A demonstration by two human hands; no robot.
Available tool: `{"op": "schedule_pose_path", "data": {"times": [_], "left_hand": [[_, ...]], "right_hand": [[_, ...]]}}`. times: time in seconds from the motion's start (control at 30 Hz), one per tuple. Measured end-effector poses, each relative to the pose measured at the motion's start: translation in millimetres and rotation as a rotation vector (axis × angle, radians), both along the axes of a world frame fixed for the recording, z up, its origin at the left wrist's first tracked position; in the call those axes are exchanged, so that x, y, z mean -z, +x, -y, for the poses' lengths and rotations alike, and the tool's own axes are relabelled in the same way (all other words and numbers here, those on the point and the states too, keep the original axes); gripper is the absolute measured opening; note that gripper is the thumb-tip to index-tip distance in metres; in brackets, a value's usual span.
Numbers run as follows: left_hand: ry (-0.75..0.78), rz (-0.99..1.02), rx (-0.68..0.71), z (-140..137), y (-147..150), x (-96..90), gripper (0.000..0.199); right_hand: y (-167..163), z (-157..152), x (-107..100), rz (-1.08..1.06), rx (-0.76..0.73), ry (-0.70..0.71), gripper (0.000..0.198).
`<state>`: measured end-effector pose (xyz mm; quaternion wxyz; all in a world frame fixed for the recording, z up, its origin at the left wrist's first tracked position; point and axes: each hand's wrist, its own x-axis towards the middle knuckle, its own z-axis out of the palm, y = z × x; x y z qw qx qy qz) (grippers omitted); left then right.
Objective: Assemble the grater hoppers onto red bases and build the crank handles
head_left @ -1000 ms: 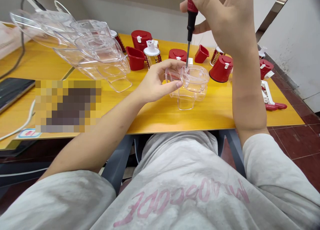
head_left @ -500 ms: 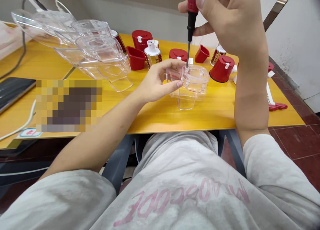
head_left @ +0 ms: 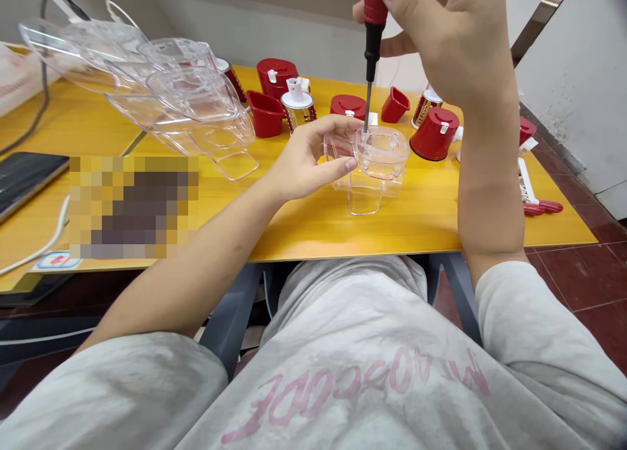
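My left hand (head_left: pixel 313 159) grips the left side of a clear plastic housing (head_left: pixel 382 155), thumb in front and fingers behind. The housing rests on the table and has a round ring on top. My right hand (head_left: pixel 441 38) is closed round the red handle of a screwdriver (head_left: pixel 373 42), partly cut off by the top edge of view. The screwdriver stands nearly upright, its tip down at the left rim of the ring. Whether a screw sits under the tip is too small to tell.
Stacked clear plastic housings (head_left: pixel 196 91) stand at the left on the yellow table (head_left: pixel 313 234). Behind the hands are red cups (head_left: pixel 264 113), red lidded pieces (head_left: pixel 435 134) and metal grater drums (head_left: pixel 298 104). Red-handled white parts (head_left: pixel 543 207) lie right; a phone (head_left: pixel 29 179) lies far left.
The screwdriver and my right hand have shifted very slightly up and left. My left hand and the clear housing stay in place.
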<state>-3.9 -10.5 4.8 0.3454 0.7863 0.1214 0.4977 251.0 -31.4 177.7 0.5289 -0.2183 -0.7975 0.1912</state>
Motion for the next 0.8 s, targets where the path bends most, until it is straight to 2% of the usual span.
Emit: {"op": "schedule_pose_path", "data": {"times": [0.1,0.23,0.3,0.43,0.5,0.67,0.8], "left_hand": [[0.011,0.000,0.001,-1,1,1.1,0.085],[-0.002,0.005,-0.003,-1,1,1.0,0.085],[-0.008,-0.002,-0.008,-1,1,0.7,0.085],[-0.014,-0.007,-0.017,0,1,0.3,0.087],[-0.009,-0.001,-0.021,0,1,0.1,0.088],[-0.001,-0.001,-0.015,0,1,0.2,0.088],[-0.004,-0.001,-0.012,-1,0,1.1,0.090]], "right_hand": [[-1,4,1,0.025,0.040,-0.025,0.018],[-6,-4,5,-0.041,0.058,0.064,0.027],[-8,-7,6,-0.060,0.084,0.066,0.026],[-9,-11,10,-0.138,-0.048,-0.004,0.020],[-11,-15,14,-0.163,-0.084,0.022,0.017],[-19,-27,18,-0.206,0.018,0.155,0.026],[-18,-21,14,-0.147,0.067,0.124,0.011]]}}
